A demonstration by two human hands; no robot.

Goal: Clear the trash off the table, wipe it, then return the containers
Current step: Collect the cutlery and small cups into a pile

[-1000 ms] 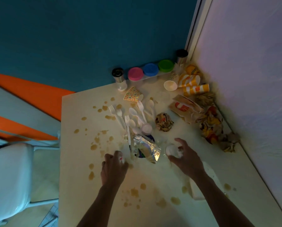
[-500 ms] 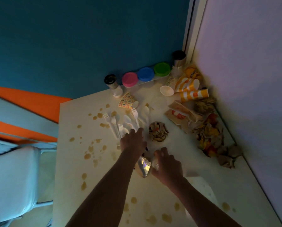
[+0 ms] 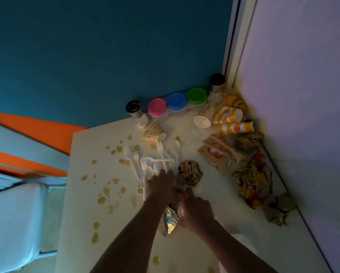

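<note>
Foil wrapper (image 3: 170,221) under both wrists, right hand (image 3: 196,210) curled around it, left hand (image 3: 160,187) grip unclear beside spoons (image 3: 153,170)

Hands (image 3: 177,196) on foil wrapper (image 3: 170,221), prob.

White desk (image 3: 82,194) has brown spots. White forks and spoons (image 3: 155,156) scattered mid-desk. Striped cups (image 3: 232,123) lie tipped, crumpled wrappers (image 3: 252,178) heaped by wall. Pink, blue, green tubs (image 3: 176,102) stand at back.

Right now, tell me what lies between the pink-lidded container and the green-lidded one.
Head view: the blue-lidded container sits between the pink-lidded container and green-lidded container.
</note>
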